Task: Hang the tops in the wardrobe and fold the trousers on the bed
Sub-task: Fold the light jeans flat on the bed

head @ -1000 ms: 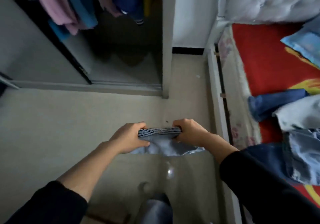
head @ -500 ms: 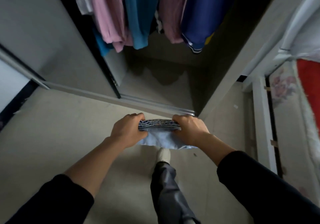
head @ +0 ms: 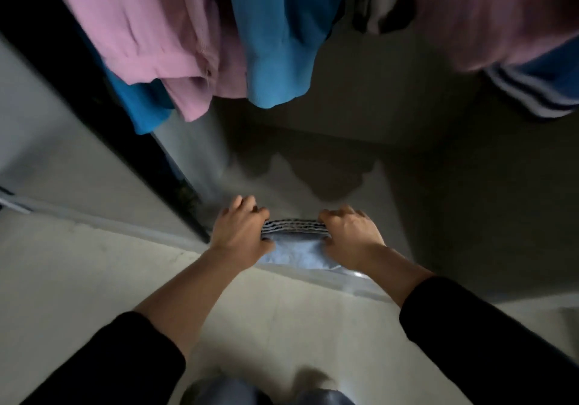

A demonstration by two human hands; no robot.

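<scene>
A folded stack of light blue denim trousers (head: 296, 249) is carried between both hands, its layered edge facing up. My left hand (head: 239, 232) grips the stack's left end and my right hand (head: 351, 235) grips its right end. The stack hangs just above the sliding track at the open wardrobe's threshold. Above it hang tops: a pink one (head: 150, 29), a bright blue one (head: 279, 35) and another pink one (head: 488, 13) at the upper right.
The wardrobe's dark sliding door (head: 103, 116) stands to the left of the opening. The wardrobe floor (head: 329, 179) lies in shadow under the hanging clothes. A navy garment with white stripes (head: 539, 88) hangs at the far right. Pale floor (head: 78, 279) spreads below my arms.
I have walked from beside the bed up to the wardrobe; the bed has left the view. Both hands keep the same grip on the folded trousers, now at the wardrobe's threshold.
</scene>
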